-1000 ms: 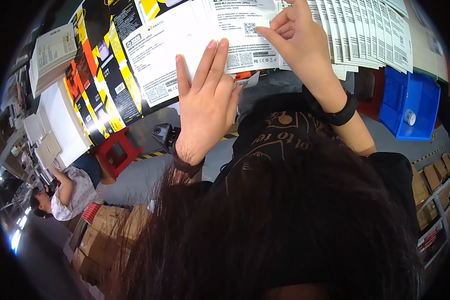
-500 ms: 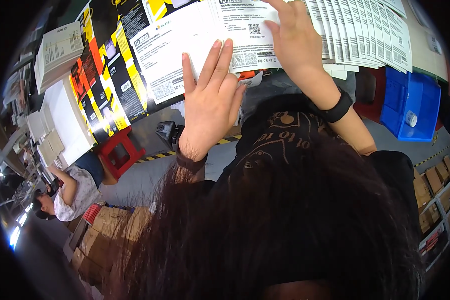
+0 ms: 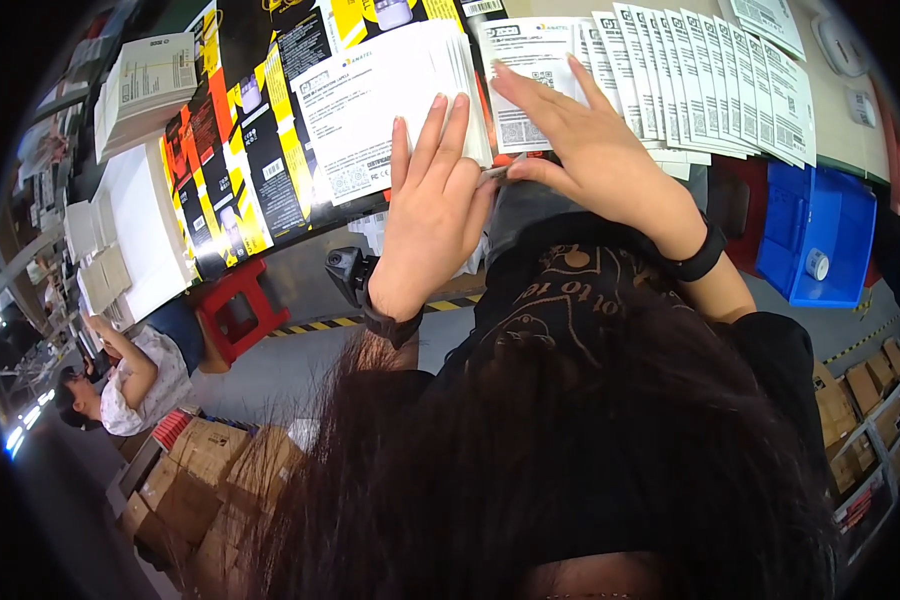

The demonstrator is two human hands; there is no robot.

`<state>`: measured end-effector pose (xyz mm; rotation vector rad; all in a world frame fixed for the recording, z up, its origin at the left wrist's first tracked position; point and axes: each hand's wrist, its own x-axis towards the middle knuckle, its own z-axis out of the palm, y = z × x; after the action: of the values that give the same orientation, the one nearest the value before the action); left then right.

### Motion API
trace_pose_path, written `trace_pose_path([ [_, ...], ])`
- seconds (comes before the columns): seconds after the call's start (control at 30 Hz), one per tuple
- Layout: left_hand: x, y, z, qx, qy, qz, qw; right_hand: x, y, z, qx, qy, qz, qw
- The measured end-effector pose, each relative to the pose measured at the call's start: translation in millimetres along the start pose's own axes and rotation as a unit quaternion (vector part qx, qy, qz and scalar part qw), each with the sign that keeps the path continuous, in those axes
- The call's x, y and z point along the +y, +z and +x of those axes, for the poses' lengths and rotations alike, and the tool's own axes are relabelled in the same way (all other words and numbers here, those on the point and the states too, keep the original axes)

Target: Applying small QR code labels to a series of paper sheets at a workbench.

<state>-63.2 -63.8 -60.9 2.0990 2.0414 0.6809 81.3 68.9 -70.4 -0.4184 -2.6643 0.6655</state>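
Left hand (image 3: 432,222) and right hand (image 3: 610,170) lie unclenched (fingers extended) over white sheets (image 3: 355,118).

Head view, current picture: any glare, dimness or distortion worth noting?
In the head view, lights glare at lower left; the white sheet under the left hand looks very bright; cardboard boxes sit dimmer; fisheye darkens the corners.

Left hand (image 3: 432,220): hides part of the white stack (image 3: 355,130) from me.
Right hand (image 3: 615,165): covers much of a white sheet (image 3: 515,42).
Printed codes (image 3: 350,183): too small for me to make out.
Yellow-and-black packaging (image 3: 265,165): cut off by the upper edge.
Dark hair (image 3: 570,440): blocks my view of the torso.
Co-worker (image 3: 150,385): too small for me to tell what is held.
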Motion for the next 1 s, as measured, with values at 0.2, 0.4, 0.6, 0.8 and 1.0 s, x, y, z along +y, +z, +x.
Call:
trace_pose_path([
  [0.2, -1, -1, 0, -0.004, 0.003, 0.0, 1.0, 0, -11, -8, -0.069, 0.031, -0.03, 0.997],
  [0.4, -2, -5, -5, 0.041, 0.011, -0.05, 0.998, 2, -26, -5, -0.043, 0.035, -0.015, 0.998],
  [0.6, -8, -25, -25, 0.072, -0.073, 0.0, 0.995, 9, -40, -28, 0.018, 0.057, -0.026, 0.998],
  [0.8, 3, -10, -21, 0.022, -0.08, 0.006, 0.997, 28, -21, -31, -0.015, 0.071, -0.055, 0.996],
  [1.0, 40, 10, 9, 0.014, -0.06, 0.018, 0.998, 36, -19, -31, 0.179, 0.069, 0.109, 0.975],
])
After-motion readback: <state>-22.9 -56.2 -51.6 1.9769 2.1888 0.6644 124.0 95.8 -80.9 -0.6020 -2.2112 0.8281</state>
